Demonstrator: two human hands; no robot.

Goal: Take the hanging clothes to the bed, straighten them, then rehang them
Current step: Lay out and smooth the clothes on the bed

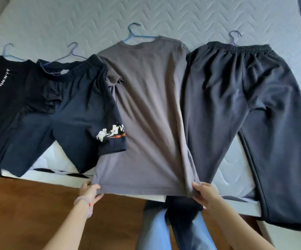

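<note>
Several garments on hangers lie side by side on the quilted white bed [191, 18]. A grey T-shirt [146, 109] on a blue hanger [133, 33] lies in the middle, stretched toward me. My left hand [90, 191] pinches its lower left hem corner and my right hand [204, 193] pinches its lower right hem corner, both at the bed's near edge. Left of it lie dark navy shorts [70, 112] with a white and orange print, and a black T-shirt [7, 98]. Long dark trousers [250, 112] lie on the right, their legs hanging over the bed's edge.
A brown wooden floor [28, 210] runs under the bed's near edge. My legs in blue jeans [157, 231] stand against the bed. Bare quilted mattress shows beyond the hanger hooks.
</note>
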